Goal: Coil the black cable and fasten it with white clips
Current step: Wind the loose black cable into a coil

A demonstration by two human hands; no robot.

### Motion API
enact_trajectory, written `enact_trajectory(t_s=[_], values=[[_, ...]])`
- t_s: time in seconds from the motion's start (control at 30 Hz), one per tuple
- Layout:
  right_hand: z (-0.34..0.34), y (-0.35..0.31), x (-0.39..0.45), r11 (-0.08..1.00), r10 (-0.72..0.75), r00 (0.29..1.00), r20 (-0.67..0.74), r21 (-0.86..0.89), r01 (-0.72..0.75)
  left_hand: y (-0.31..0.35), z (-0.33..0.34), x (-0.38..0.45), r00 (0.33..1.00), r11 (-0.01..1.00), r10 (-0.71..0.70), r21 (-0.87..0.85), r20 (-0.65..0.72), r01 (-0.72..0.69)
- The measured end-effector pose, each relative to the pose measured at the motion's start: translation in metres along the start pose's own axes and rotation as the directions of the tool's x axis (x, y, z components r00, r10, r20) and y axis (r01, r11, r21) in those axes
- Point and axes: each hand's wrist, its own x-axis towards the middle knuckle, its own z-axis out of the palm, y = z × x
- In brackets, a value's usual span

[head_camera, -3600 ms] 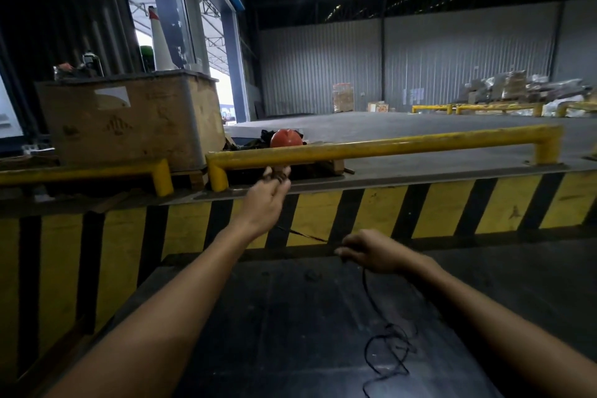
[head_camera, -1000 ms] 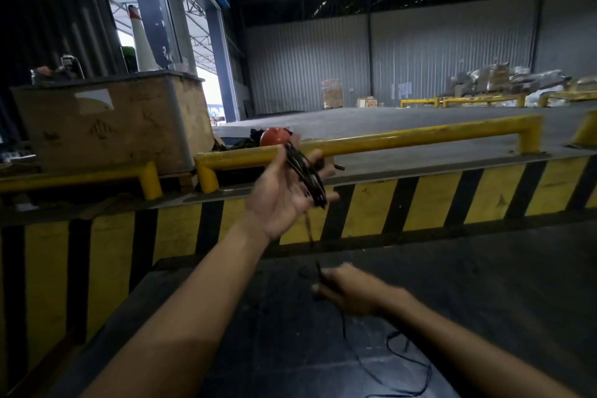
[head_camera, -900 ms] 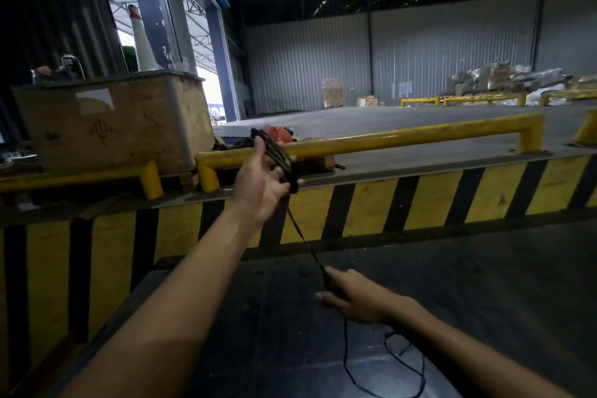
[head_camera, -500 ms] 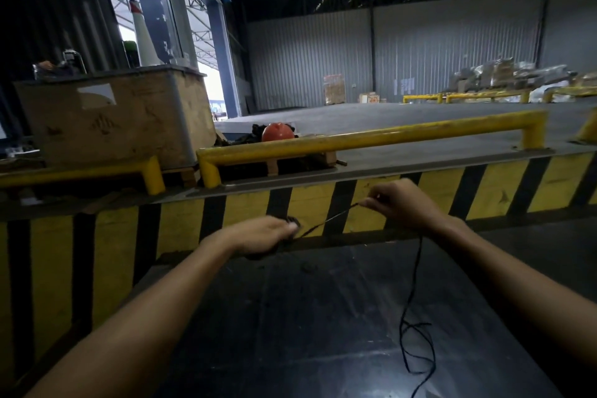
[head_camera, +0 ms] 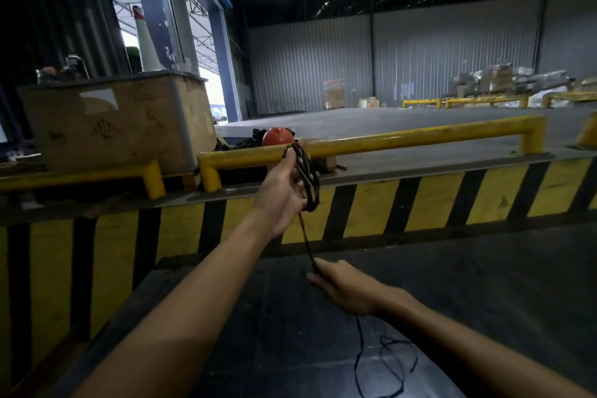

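My left hand (head_camera: 280, 194) is raised in front of the striped barrier, palm turned right, with several loops of the black cable (head_camera: 307, 176) wound around its fingers. From the loops a taut strand runs down to my right hand (head_camera: 344, 286), which pinches it low over the dark floor plate. Below that hand the loose rest of the cable trails down and lies in slack curls on the plate at the lower right. No white clips are visible.
A yellow-and-black striped dock wall (head_camera: 403, 207) crosses ahead, topped by a yellow guard rail (head_camera: 403, 140). A red helmet (head_camera: 277, 136) sits behind the rail. A large wooden crate (head_camera: 119, 121) stands at the left. The dark metal plate (head_camera: 290, 333) lies under my arms.
My left hand has risen from low down to rail height with the cable loops on it. My right hand has dropped from beside the wall to just over the plate, the strand between them turning upright.
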Motion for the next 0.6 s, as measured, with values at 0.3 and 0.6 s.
enact_trajectory(t_s=[0.3,0.6], values=[[-0.114,-0.001,0.0,0.991,-0.011,0.981,-0.195,-0.136,-0.016,-0.009,-0.063,-0.014,0.916,0.235,-0.393,0.954,-0.08,0.184],[-0.097,0.004,0.017,0.993,0.1,0.938,-0.332,0.099,-0.071,0.011,-0.016,-0.032,0.823,0.91,-0.413,0.144,0.39,0.388]])
